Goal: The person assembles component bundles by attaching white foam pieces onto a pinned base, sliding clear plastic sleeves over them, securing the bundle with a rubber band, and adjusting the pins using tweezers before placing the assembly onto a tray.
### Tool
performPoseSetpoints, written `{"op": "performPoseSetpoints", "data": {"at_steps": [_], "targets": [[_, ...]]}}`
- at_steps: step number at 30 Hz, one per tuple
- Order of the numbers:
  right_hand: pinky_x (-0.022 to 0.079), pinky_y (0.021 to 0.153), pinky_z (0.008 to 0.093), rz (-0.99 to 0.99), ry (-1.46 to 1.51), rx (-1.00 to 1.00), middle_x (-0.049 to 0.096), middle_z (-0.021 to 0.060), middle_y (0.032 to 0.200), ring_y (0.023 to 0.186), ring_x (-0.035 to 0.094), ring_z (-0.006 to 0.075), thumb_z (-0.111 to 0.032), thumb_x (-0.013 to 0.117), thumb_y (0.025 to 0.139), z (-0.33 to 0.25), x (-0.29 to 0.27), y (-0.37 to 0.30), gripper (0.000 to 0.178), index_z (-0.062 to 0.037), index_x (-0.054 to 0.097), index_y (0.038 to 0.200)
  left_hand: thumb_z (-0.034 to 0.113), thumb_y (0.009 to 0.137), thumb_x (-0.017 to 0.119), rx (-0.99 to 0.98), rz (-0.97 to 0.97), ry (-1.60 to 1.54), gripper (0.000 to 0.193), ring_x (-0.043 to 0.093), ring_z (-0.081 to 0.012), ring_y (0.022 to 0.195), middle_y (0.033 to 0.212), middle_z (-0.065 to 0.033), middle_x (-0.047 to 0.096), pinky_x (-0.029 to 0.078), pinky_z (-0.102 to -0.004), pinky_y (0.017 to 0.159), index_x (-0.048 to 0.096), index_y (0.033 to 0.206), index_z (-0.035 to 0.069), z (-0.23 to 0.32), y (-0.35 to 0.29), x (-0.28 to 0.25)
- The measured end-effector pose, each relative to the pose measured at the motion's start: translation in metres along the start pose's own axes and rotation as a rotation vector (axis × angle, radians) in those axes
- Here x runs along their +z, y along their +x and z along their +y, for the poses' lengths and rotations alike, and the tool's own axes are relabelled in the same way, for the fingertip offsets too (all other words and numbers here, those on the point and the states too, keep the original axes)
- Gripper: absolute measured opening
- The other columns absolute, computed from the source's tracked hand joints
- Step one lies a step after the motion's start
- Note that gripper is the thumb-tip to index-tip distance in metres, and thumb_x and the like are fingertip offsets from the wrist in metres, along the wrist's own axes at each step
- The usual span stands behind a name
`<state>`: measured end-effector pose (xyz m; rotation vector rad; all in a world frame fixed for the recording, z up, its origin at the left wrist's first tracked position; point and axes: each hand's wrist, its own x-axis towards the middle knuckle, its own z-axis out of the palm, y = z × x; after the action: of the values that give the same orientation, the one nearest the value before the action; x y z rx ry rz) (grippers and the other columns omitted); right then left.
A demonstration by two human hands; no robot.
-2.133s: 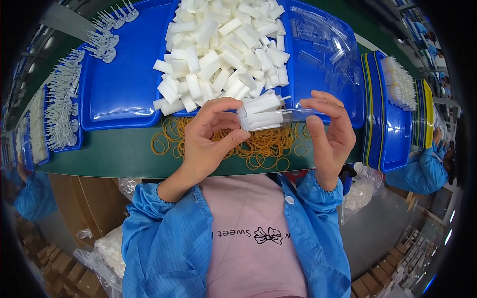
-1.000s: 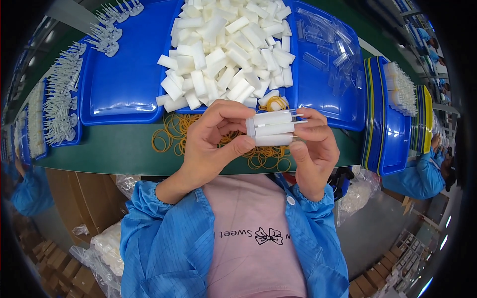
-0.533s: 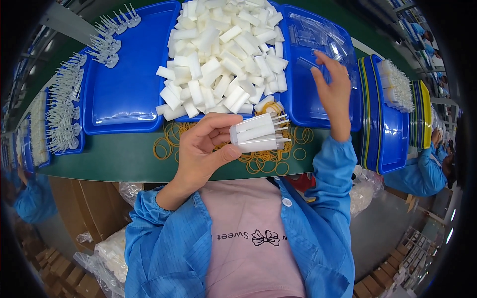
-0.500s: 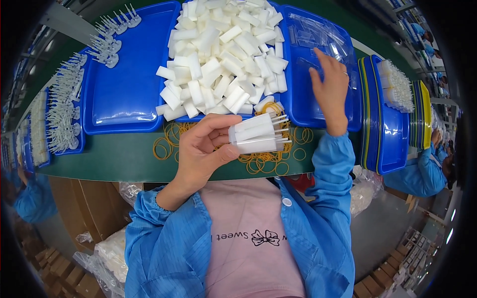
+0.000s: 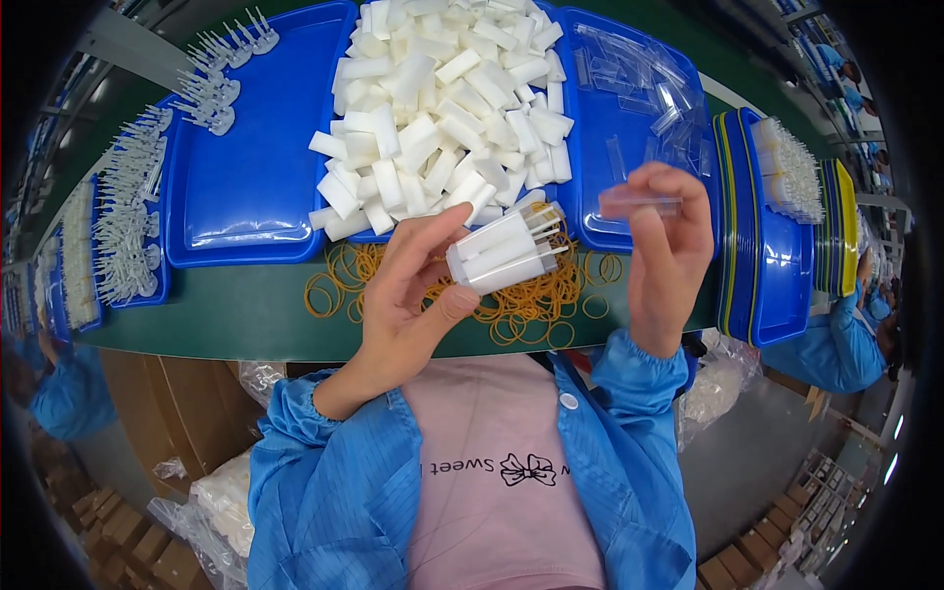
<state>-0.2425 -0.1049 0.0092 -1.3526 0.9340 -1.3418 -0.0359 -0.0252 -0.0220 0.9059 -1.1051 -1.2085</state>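
My left hand [image 5: 398, 305] grips a bundle [image 5: 501, 254] of white blocks and thin white rods with a transparent sheet on it, tilted so the rod tips point right. Between the fingers of my right hand [image 5: 674, 241] is a transparent plastic strip [image 5: 634, 205], just right of the bundle and apart from it. More transparent strips [image 5: 639, 84] lie loose in the blue tray [image 5: 587, 162] beyond my right hand. Behind the bundle, white foam-like blocks [image 5: 423, 128] are heaped high. Yellow rubber bands [image 5: 521, 307] lie scattered on the green table [image 5: 226, 310] under the bundle.
A blue tray [image 5: 261, 147] at the left has white rodded pieces [image 5: 211, 93] along its far left corner. Similar pieces [image 5: 128, 211] crowd a tray further left. Stacked blue and yellow trays [image 5: 733, 226] stand at the right, with white rods [image 5: 784, 172] on top.
My right hand has come back from the strips tray toward me and now holds a transparent strip. The bundle in my left hand has tipped and shifted slightly left.
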Motion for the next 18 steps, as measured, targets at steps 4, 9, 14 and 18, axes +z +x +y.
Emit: {"op": "performPoseSetpoints", "data": {"at_steps": [4,9,14,18], "targets": [[0.049,0.078,0.0331,0.036,-0.049,-0.223,0.054,0.0108,0.098,0.085,0.057,0.0189,-0.011,0.061,0.083,-0.002,0.017,-0.019,0.044,0.0005,0.042,0.121,0.022,0.083,0.066,0.101,-0.025,0.287,0.055,0.047,-0.0189,0.102,0.113,-0.0110,0.046,0.041,-0.0281,0.084,0.046,0.129,-0.001,0.003,-0.004,-0.001],[0.046,0.077,0.0288,0.108,0.045,-0.281,0.054,0.0105,0.095,0.084,0.055,0.0159,-0.012,0.069,0.079,0.011,0.027,-0.023,0.052,0.0017,0.040,0.121,0.026,0.085,0.063,0.202,-0.078,0.539,0.055,0.043,-0.0181,0.103,0.116,-0.0112,0.041,0.039,-0.0281,0.084,0.045,0.127,-0.003,0.010,-0.007,-0.002],[0.043,0.080,0.0280,-0.063,0.072,-0.172,0.053,0.0092,0.096,0.087,0.053,0.0146,-0.019,0.070,0.080,0.011,0.029,-0.027,0.050,0.0024,0.045,0.117,0.025,0.079,0.068,0.290,-0.015,0.579,0.054,0.048,-0.0237,0.097,0.110,-0.0147,0.048,0.043,-0.0307,0.080,0.052,0.123,-0.002,0.011,-0.006,0.001],[0.043,0.080,0.0285,-0.042,0.152,-0.164,0.053,0.0102,0.097,0.087,0.053,0.0150,-0.020,0.071,0.079,0.008,0.031,-0.031,0.052,0.0027,0.044,0.117,0.023,0.079,0.069,0.361,-0.044,0.634,0.053,0.049,-0.0230,0.095,0.109,-0.0148,0.047,0.045,-0.0300,0.077,0.052,0.122,-0.002,0.016,-0.006,0.003]]}}
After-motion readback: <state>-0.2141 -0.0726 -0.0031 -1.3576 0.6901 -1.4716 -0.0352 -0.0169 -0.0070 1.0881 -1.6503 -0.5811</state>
